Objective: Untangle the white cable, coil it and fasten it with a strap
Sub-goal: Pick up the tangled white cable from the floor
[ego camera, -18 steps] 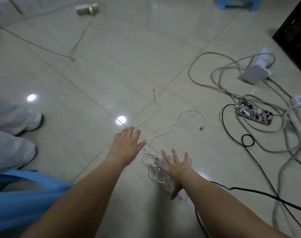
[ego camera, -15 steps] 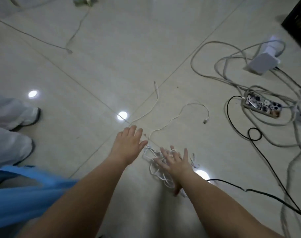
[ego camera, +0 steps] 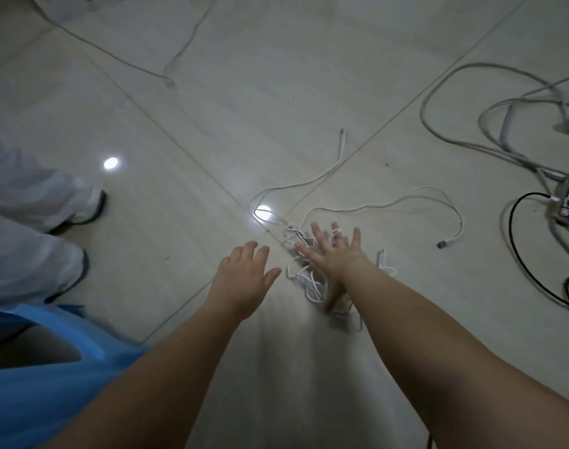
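A thin white cable [ego camera: 301, 277] lies in a tangled heap on the tiled floor. One loose end runs up and away to a plug [ego camera: 342, 132]; the other curves right to a connector [ego camera: 445, 243]. My right hand [ego camera: 333, 257] is spread flat over the heap with its fingers apart, and some loops lie between or under the fingers. My left hand [ego camera: 244, 278] hovers open just left of the heap, apart from the cable. No strap is visible.
Grey and black cords [ego camera: 516, 157] sprawl at the right around a power strip [ego camera: 568, 205]. Another person's legs in pale trousers and shoes [ego camera: 85, 205] stand at the left. A blue bag [ego camera: 56, 367] is at lower left. A thin grey wire [ego camera: 179, 56] crosses the top.
The view has dropped closer to the floor. My right hand has moved forward onto the tangled heap; my left hand has fallen back slightly and sits beside it.
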Tool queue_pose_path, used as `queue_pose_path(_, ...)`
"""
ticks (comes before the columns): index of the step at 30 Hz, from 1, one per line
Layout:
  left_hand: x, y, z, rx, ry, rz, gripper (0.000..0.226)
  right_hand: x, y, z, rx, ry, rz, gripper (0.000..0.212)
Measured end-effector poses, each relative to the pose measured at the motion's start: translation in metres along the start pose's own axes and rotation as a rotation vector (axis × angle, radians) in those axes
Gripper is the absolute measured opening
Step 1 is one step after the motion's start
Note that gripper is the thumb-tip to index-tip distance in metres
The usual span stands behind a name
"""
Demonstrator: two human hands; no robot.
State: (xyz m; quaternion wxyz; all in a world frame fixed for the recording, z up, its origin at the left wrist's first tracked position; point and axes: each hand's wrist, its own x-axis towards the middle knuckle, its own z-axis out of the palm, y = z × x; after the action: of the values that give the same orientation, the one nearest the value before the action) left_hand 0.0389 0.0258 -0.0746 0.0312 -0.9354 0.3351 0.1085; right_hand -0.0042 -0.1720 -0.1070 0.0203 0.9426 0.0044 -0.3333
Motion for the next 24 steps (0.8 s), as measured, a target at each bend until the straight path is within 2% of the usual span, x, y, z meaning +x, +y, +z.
queue_pose_path(3,0.011,0.000,0.003,-0.031,0.013,-0.018,0.061,0.024,0.015,-0.006,-0.035,-0.008,0.033,0.137)
queue_pose_path(7,0.021,0.003,0.011,-0.040,0.004,-0.029,0.067,0.051,0.024,0.000,0.075,-0.043,-0.018,0.139)
queue_pose_path(9,0.026,0.001,0.016,-0.008,-0.037,-0.023,0.058,0.058,0.024,0.003,0.093,-0.027,-0.047,0.135)
queue_pose_path(11,0.029,-0.002,0.021,-0.018,-0.063,-0.027,0.056,0.061,0.026,0.003,0.089,0.041,-0.100,0.119)
queue_pose_path(14,0.029,-0.006,0.022,-0.023,-0.084,-0.052,0.067,0.059,0.018,0.004,0.205,0.100,-0.218,0.074)
queue_pose_path(16,0.030,-0.007,0.020,-0.022,-0.104,-0.037,0.065,0.053,0.010,0.002,0.243,0.089,-0.198,0.044)
queue_pose_path(17,0.033,-0.008,0.015,-0.001,-0.092,-0.034,0.059,0.049,0.009,-0.001,0.184,0.090,-0.180,0.036)
queue_pose_path(20,0.045,-0.007,-0.011,0.033,0.008,0.000,0.052,0.032,0.025,-0.029,0.036,0.180,-0.154,0.030)
queue_pose_path(24,0.049,-0.001,-0.073,0.041,-0.004,0.022,0.054,-0.012,0.057,-0.093,0.038,0.335,-0.129,0.032)
